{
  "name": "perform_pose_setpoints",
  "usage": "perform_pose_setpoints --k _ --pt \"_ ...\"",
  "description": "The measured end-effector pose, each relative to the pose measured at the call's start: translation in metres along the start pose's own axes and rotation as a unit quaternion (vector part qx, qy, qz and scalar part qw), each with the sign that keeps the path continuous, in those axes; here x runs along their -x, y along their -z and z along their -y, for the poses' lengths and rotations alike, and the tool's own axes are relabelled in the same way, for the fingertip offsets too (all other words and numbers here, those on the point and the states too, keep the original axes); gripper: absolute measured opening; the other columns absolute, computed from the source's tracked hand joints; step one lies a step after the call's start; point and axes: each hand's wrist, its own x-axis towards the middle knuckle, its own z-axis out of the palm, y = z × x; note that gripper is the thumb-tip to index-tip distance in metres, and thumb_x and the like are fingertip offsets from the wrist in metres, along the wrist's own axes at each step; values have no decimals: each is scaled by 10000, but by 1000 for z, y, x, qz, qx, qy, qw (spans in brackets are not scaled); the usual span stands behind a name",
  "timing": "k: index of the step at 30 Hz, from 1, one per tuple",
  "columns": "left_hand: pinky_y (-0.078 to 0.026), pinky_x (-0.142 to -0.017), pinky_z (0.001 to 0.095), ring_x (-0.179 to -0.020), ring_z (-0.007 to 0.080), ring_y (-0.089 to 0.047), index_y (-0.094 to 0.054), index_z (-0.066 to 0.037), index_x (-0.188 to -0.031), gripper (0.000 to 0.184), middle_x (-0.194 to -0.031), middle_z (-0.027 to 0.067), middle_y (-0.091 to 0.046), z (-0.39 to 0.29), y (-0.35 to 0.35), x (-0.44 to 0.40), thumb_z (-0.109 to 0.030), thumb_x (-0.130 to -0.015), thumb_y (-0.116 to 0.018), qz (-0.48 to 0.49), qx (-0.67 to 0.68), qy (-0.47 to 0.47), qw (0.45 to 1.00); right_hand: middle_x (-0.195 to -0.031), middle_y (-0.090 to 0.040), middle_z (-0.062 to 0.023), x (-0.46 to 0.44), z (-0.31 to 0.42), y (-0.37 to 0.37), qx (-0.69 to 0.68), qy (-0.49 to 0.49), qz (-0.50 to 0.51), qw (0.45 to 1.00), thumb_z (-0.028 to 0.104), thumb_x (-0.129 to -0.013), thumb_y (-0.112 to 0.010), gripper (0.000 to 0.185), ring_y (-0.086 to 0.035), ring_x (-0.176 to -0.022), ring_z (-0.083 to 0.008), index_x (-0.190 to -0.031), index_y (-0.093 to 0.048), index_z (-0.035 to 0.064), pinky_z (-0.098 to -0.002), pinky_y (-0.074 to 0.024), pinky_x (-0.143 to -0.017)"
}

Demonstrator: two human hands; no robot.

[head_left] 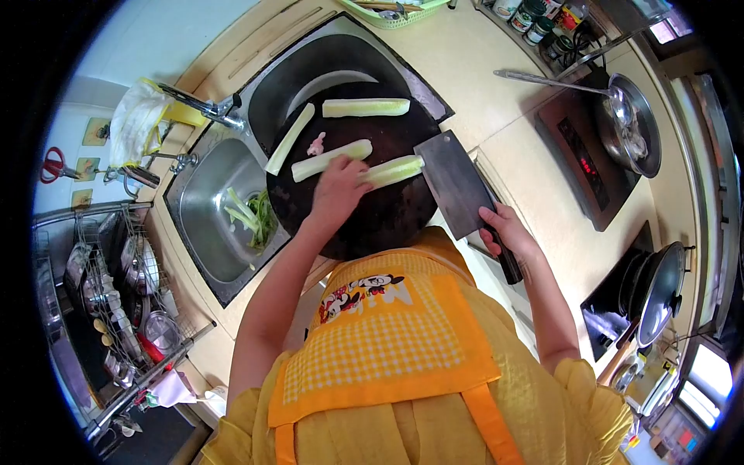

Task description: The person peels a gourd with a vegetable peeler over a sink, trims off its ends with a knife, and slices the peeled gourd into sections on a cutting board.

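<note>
On the round dark cutting board [395,213] lie several long, peeled, pale-green vegetable pieces. One vegetable piece [366,108] is at the back, another [290,140] slants at the left, and a third [332,160] lies in the middle. My left hand [339,188] has its fingers curled on the near end of the lower-right vegetable piece [397,170]. In my right hand [505,232] is the black handle of a cleaver [457,182]. Its broad blade is at the right edge of the board, close to that piece's far end. A small pinkish-white heap [316,144] sits between the pieces.
Green peelings [260,219] lie in the small sink [203,194] at the left. The board rests over the larger sink [310,58]. A pan with a ladle [620,108] stands on the lit cooker [581,155] at right. A dish rack [116,287] is at far left.
</note>
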Motion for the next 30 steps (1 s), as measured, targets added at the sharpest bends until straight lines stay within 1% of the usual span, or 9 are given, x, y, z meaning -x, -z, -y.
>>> perform_pose_setpoints --k 2,5,9,12,18,21,23,26,30 --pt "-476 -696 362 -787 300 -590 -609 -54 -930 256 -942 137 -560 6 19 16 -114 -711 -726 7 -91 19 996 -540 -465 -22 1 -1 -2 -2 -4 2 1000 249 -961 -465 228 -398 -355 -102 -839 -446 57 -248 -330 -328" --pt "-480 -671 366 -753 298 -594 -613 -53 -945 272 -932 132 -562 12 22 25 -130 -713 -732 29 25 97 995 -539 -459 -18 -2 -2 -8 10 -4 4 1000 259 -963 -461 226 -395 -354 -99 -852 -442 63 -247 -333 -330" --pt "-480 -665 366 -753 299 -593 -621 -46 -940 269 -915 129 -565 18 21 25 -142 -716 -735 25 34 91 995 -540 -453 -9 -14 -5 -15 6 11 31 999 246 -967 -445 204 -391 -355 -93 -864 -439 70 -243 -339 -335" --pt "-478 -659 360 -748 288 -594 -624 -40 -933 267 -891 126 -567 18 20 25 -138 -713 -738 21 40 90 995 -541 -457 -9 -18 -7 -19 20 17 32 999 234 -968 -437 202 -390 -353 -94 -856 -440 66 -243 -341 -335" --pt "-469 -637 346 -715 260 -588 -621 -25 -925 269 -848 116 -563 24 20 24 -133 -709 -742 22 54 78 995 -545 -459 -7 -8 -6 -18 51 -2 18 999 249 -962 -452 230 -399 -365 -93 -823 -432 66 -248 -354 -348" --pt "-464 -626 338 -696 250 -580 -617 -20 -908 266 -834 113 -562 24 19 25 -129 -704 -747 20 61 84 994 -543 -460 2 -22 -13 -29 59 22 41 997 264 -961 -465 217 -381 -352 -80 -851 -437 80 -229 -317 -343" --pt "-460 -619 335 -685 243 -575 -613 -15 -891 260 -825 112 -562 26 19 25 -126 -699 -750 17 67 85 994 -544 -459 3 -24 -14 -36 51 22 49 997 273 -960 -468 228 -382 -353 -79 -843 -437 80 -226 -322 -349" --pt "-470 -667 374 -721 304 -589 -594 -15 -848 226 -812 134 -566 20 25 22 -109 -695 -731 40 68 131 988 -547 -456 5 -20 -14 -34 43 8 61 997 292 -959 -471 249 -380 -356 -77 -834 -435 80 -226 -327 -351" --pt "-469 -641 350 -693 266 -589 -594 -9 -844 219 -795 123 -571 26 26 26 -86 -694 -734 34 97 132 986 -553 -454 4 -20 -16 -36 36 -2 70 997 287 -960 -468 246 -378 -359 -77 -833 -432 79 -232 -329 -351"
